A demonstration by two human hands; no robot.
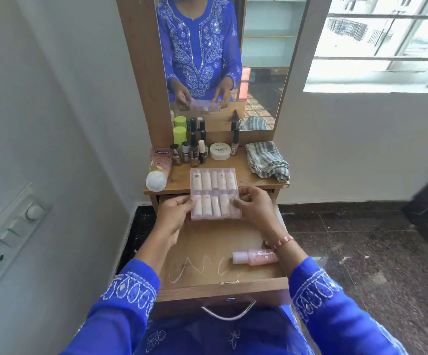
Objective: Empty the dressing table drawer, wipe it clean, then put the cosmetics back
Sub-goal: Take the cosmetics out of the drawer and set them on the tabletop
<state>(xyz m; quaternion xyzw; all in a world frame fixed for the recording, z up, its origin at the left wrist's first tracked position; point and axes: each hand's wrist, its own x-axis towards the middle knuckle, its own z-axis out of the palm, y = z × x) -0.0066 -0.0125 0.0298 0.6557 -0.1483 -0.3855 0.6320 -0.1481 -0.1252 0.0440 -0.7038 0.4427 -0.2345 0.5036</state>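
Both hands are gripping a clear plastic case of small pale tubes, arranged in two rows, and holding it over the back of the open drawer. The left hand is clamped on the case's left edge, thumb on top and fingers underneath; the right hand is pinching its right edge the same way. The far half of the case is reaching over the front lip of the bench, though whether it is touching the wood cannot be told.

Inside the drawer, a pink bottle with a pale cap is lying on its side near the right wall, partly under the right wrist. White streaks are showing on the drawer floor near its front panel, left of that bottle.

Behind the drawer, on the bench, other cosmetics are standing against the mirror: a pink tube lying at the far left, a cluster of nail polish bottles beside it, a green-capped container behind them, and a round white jar in the middle. A striped cloth is lying crumpled at the bench's right end.
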